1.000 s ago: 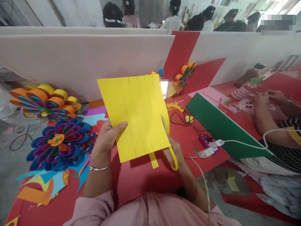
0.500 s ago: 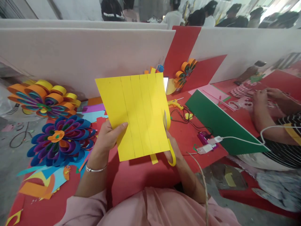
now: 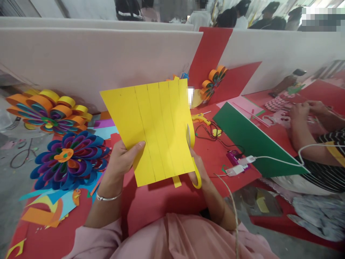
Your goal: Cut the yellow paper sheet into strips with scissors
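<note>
My left hand [image 3: 123,157] grips a yellow paper sheet [image 3: 159,129] by its left edge, thumb on top and fingers behind. Thin dark lines run from top to bottom across the sheet. At the sheet's right edge, my right hand [image 3: 201,171] is closed round yellow-handled scissors [image 3: 198,176]. A metal blade shows against that edge, while most of the fingers are hidden behind the paper. The end of a narrow yellow strip [image 3: 176,181] pokes out under the sheet's lower edge.
On the left lie a blue-purple paper flower [image 3: 68,158], an orange-yellow one [image 3: 50,115] and paper scraps [image 3: 40,216]. A yellow glue gun [image 3: 201,118], cables and a green board [image 3: 253,140] are to the right. Another person's hands [image 3: 304,109] work beyond the board.
The sheet's upper left corner has swung a little left and its upper edge has risen slightly. My left hand has shifted slightly left; the scissors look almost unchanged.
</note>
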{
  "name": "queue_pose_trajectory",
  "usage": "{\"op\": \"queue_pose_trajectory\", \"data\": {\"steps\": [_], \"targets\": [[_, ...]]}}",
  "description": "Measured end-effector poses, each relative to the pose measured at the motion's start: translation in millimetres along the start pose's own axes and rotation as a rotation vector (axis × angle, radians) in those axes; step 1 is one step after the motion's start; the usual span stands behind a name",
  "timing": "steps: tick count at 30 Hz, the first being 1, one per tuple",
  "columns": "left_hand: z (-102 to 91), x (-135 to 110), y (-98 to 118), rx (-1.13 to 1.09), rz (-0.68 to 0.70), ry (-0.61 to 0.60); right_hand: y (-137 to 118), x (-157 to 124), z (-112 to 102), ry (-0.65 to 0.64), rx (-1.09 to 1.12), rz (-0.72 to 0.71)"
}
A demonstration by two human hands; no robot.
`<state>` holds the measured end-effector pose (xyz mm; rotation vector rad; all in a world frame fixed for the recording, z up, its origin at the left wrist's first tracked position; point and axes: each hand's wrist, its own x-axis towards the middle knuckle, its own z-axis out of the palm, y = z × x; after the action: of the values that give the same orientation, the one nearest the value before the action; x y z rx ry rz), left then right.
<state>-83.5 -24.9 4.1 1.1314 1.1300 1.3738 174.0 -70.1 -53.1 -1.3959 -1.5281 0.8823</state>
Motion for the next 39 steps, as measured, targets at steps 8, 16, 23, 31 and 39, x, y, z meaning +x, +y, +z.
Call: {"op": "queue_pose_trajectory", "data": {"steps": [8,16,23,31,39], "targets": [[-0.1,-3,3,0.014,0.005,0.043,4,1,2,0.013,-0.025,0.007],[-3.3,-6,2,0.051,0.002,0.038,13,0,6,-0.001,-0.029,-0.02],[-7.3,-7,-1,0.05,-0.003,0.059,11,0,7,-0.006,0.012,-0.04],[-11.4,-7,-5,0.074,-0.013,0.049,8,0,9,-0.007,0.084,0.013],[-12.3,-6,-7,0.091,-0.034,0.05,8,0,10,-0.029,0.104,-0.023]]}}
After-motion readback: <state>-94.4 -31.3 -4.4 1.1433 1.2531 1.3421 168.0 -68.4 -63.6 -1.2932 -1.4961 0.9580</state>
